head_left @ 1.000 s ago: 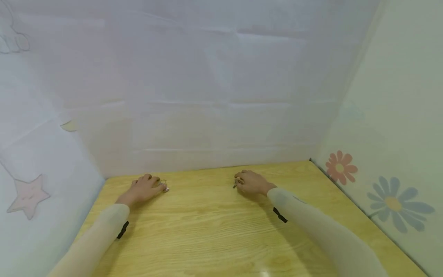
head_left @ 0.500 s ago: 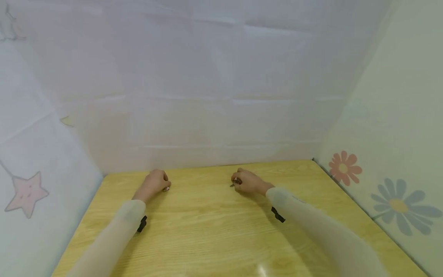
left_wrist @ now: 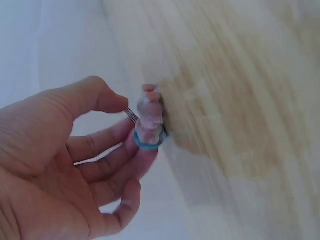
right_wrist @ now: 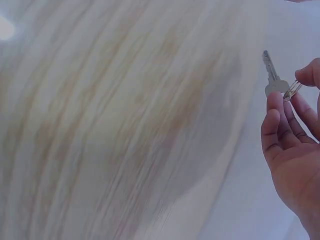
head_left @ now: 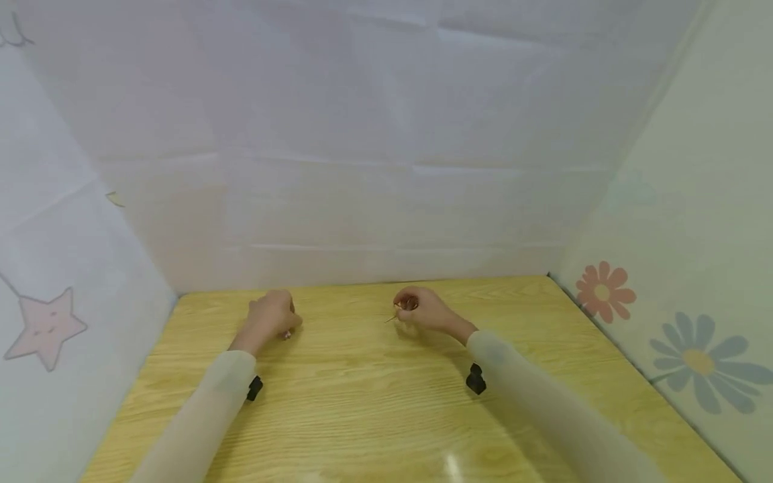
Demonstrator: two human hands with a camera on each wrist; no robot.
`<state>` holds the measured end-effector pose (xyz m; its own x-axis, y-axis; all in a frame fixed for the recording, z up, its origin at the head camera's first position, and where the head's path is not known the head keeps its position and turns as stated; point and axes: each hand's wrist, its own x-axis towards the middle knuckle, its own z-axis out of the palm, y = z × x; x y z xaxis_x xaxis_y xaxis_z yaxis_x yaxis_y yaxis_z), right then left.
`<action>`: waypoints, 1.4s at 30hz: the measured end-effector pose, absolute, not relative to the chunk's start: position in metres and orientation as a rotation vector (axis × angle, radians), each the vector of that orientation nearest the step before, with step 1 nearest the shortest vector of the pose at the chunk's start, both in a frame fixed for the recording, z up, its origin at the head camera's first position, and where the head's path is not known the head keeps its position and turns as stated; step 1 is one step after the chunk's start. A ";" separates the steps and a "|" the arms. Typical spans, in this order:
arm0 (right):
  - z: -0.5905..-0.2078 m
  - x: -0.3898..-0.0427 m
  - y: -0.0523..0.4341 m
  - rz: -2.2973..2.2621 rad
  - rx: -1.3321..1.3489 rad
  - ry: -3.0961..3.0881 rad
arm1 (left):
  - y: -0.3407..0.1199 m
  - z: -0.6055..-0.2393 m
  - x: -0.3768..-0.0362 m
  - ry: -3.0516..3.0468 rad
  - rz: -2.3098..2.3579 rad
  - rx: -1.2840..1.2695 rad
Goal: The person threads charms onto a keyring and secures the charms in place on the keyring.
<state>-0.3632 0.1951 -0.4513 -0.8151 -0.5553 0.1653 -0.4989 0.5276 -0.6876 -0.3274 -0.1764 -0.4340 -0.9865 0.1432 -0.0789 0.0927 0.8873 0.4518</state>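
At the back left of the table, my left hand [head_left: 268,314] is lifted with its fingers curled. In the left wrist view its thumb and fingers pinch a metal key ring [left_wrist: 131,115], from which a small pink figure charm [left_wrist: 149,117] with a teal base sticks out. My right hand [head_left: 427,310] is at the back, right of centre. Its thumb and fingers hold a thin ring [right_wrist: 294,90] carrying a silver key [right_wrist: 272,75], whose blade points away from the palm. A gap of bare wood separates the two hands.
The light wooden table [head_left: 356,389] runs back to a creased, pale wall covering [head_left: 374,134]. A side wall with a pink star [head_left: 47,327] stands on the left. On the right, another wall bears a red flower [head_left: 604,292] and a blue flower [head_left: 700,362].
My left hand has gone from spread low over the table to curled around the key ring and charm, moving slightly right. My right hand has shifted a little left with the key.
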 end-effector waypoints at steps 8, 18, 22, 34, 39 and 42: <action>-0.436 -0.337 0.198 -1.775 -0.761 2.374 | -0.177 -0.420 -0.315 2.880 1.103 0.447; -0.407 -0.307 0.177 -2.182 -0.824 2.008 | -0.166 -0.369 -0.279 2.737 1.647 0.645; -0.383 -0.281 0.156 -2.362 -0.884 1.722 | -0.157 -0.342 -0.254 2.500 1.944 0.784; -0.293 -0.231 0.122 -2.498 -1.357 1.559 | -0.129 -0.273 -0.190 2.026 2.274 1.135; -0.267 -0.210 0.116 -2.550 -1.564 1.486 | -0.125 -0.255 -0.173 2.014 2.354 1.204; -0.260 -0.202 0.115 -2.521 -1.663 1.508 | -0.124 -0.246 -0.163 2.043 2.395 1.253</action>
<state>-0.2018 0.1153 -0.2595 -0.4940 -0.2612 0.8293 -0.6073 -0.5789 -0.5441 -0.1632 -0.1236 -0.2460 -0.7005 0.2668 0.6619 0.6116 -0.2534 0.7495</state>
